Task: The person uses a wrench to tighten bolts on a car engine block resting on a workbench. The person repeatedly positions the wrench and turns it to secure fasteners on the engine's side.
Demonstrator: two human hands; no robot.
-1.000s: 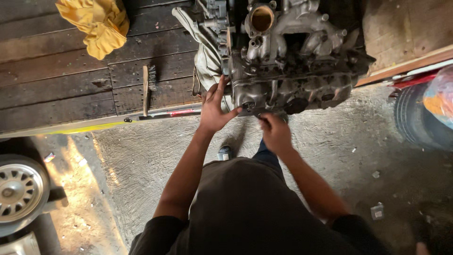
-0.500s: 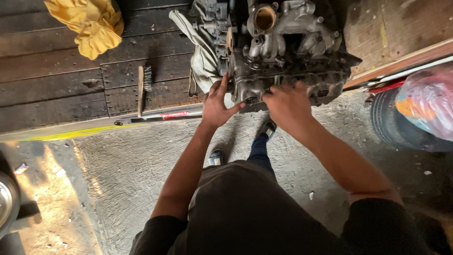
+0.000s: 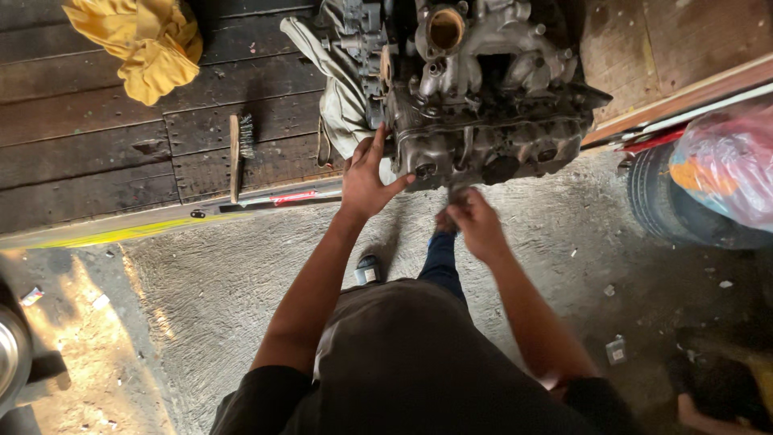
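A dirty grey engine block stands on a dark wooden platform at its front edge. My left hand lies flat against the engine's near left corner, fingers spread, thumb on the front face. My right hand is below the engine's front edge, fingers pinched around a small dark part that hangs under the block; what it is I cannot tell. A pale rag hangs beside the engine at its left.
A wire brush and a yellow cloth lie on the planks to the left. A tyre with a plastic bag stands at the right. A car wheel shows at the lower left. Concrete floor below.
My right hand has dropped from the engine's front face to just under its edge, fingers now pinched. My left hand has stayed on the engine's left corner.
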